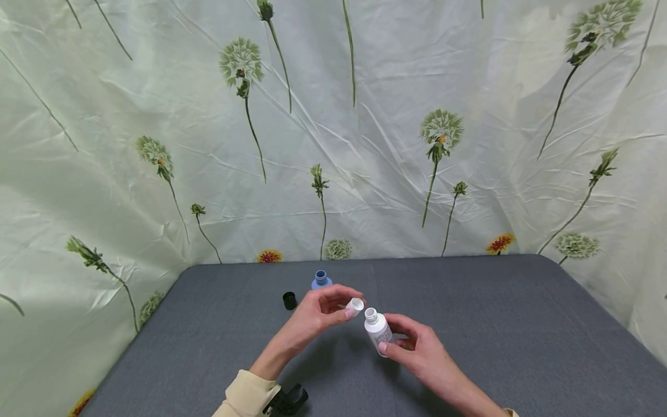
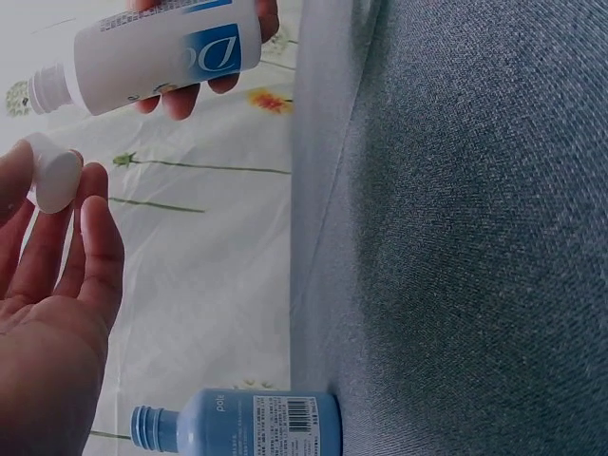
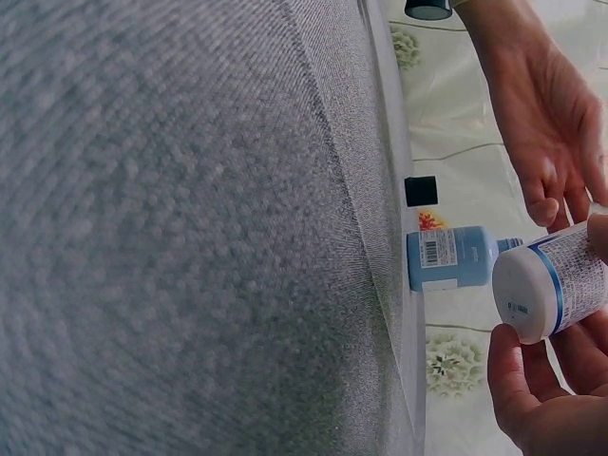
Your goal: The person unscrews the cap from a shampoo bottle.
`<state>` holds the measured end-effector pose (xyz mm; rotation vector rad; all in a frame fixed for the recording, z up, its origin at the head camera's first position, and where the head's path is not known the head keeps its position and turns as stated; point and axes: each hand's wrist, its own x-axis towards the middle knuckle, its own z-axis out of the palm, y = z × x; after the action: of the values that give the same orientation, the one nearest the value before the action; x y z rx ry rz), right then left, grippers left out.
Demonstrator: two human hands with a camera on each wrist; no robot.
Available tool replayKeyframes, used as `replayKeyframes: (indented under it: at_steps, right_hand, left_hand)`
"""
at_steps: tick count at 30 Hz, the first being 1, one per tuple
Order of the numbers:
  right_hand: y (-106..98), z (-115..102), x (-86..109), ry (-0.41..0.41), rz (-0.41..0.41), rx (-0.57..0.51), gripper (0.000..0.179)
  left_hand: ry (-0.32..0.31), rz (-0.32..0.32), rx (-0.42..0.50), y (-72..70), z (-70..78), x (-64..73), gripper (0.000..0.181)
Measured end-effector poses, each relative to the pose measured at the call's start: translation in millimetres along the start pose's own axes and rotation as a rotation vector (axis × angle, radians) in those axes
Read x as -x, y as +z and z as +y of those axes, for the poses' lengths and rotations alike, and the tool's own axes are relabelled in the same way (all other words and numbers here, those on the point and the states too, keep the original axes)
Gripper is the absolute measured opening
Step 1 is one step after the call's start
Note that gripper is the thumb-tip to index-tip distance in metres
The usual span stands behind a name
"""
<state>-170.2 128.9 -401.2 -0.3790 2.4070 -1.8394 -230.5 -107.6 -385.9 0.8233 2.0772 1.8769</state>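
Between thumb and fingers my left hand (image 1: 316,315) pinches a white cap (image 1: 356,306), its hollow side showing in the head view. My right hand (image 1: 419,347) grips a small white bottle (image 1: 376,327) with a blue label patch and fine print. The bottle's threaded neck is bare and tilts toward the cap; a small gap separates the two. In the left wrist view the cap (image 2: 55,173) is beside the neck of the white bottle (image 2: 161,57). From the right wrist, the bottle's round base (image 3: 525,294) faces the camera, while the cap is mostly hidden.
A blue bottle (image 1: 321,279) without a cap stands upright behind my left hand, partly covered by it. Left of it a black cap (image 1: 289,300) lies on the grey cloth-covered table (image 1: 495,313). A flower-print curtain (image 1: 375,145) hangs behind the table.
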Motion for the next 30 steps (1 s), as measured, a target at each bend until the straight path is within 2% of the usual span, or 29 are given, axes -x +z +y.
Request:
replayKeyframes:
  at_steps: [4,11,19,22,30]
  right_hand:
    - [0,0,0.0,0.009,0.003,-0.003,0.047]
    - [0,1,0.7,-0.025,0.001,-0.023,0.047]
    - [0,-1,-1.7,0.02,0.004,-0.043,0.049]
    - [1,1,-1.8,0.013,0.006,-0.043,0.048]
    - [0,4,-1.1,-0.024,0.014,-0.04,0.046]
  left_hand:
    - [0.005,0.003,-0.005,0.6,-1.3,-0.5,0.033]
    - [-0.006,0.001,-0.014,1.6,-5.6,-1.1,0.035]
    - [-0.047,0.003,0.01,2.6,-7.9,-2.4,0.033]
    - [-0.042,0.002,0.014,3.4,-9.8,-2.6,0.033]
    - [-0.013,0.019,-0.059,5.6,-14.4,-4.7,0.03]
